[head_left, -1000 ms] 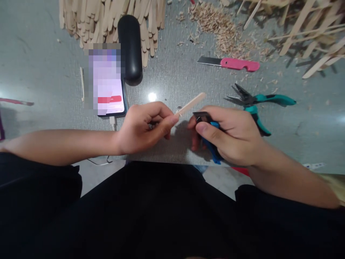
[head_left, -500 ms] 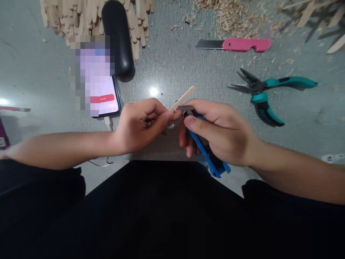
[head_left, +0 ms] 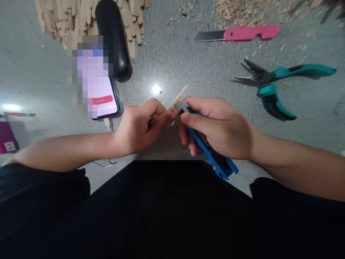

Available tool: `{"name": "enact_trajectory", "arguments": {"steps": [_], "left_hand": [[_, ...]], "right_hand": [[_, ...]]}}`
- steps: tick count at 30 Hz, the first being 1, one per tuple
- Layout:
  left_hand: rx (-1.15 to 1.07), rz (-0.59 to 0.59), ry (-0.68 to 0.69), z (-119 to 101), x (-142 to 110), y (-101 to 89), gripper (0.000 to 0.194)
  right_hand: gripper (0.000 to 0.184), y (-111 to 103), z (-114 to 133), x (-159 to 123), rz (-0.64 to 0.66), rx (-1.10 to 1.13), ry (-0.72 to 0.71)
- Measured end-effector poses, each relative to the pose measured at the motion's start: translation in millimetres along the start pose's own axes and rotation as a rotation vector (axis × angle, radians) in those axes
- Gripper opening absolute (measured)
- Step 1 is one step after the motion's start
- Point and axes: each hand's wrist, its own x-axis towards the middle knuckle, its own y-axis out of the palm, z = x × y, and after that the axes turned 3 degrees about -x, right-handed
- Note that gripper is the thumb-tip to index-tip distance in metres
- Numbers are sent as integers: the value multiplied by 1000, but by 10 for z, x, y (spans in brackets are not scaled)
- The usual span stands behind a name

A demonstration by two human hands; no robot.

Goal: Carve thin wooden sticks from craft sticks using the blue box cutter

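- Filling the background: grey table (head_left: 172,57), stick pile (head_left: 78,16) far left.
- Right hand (head_left: 221,126): fingers wrapped round blue cutter (head_left: 208,151), thumb near its blade.
- Left hand (head_left: 141,124): thumb and finger pinching stick (head_left: 180,96).
- Pliers (head_left: 265,78): spread, right side.
- Pink knife (head_left: 250,33): beyond pliers, blade out.
- Stick: slanting between hands, beside cutter blade; contact unclear.

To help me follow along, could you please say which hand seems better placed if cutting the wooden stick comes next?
Probably the right hand: it grips the blue cutter, with the blade beside the wooden stick, while the left hand is occupied pinching that stick.
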Motion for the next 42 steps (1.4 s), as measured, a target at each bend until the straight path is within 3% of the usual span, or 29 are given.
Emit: {"name": "enact_trajectory", "arguments": {"steps": [7, 19, 30, 37, 42], "left_hand": [[51, 60, -18, -4, -29, -8, 24], [-8, 105, -127, -28, -16, -17, 26], [-214, 157, -340, 3, 44, -36, 37], [-196, 209, -317, -2, 118, -79, 30], [-260, 283, -389, -12, 144, -92, 29]], "right_hand": [[9, -75, 39, 19, 93, 100, 102], [24, -28, 60, 91, 71, 63, 121], [24, -89, 17, 112, 46, -64, -30], [23, -263, 0, 146, 116, -170, -80], [28, -268, 27, 148, 120, -204, -130]]}}
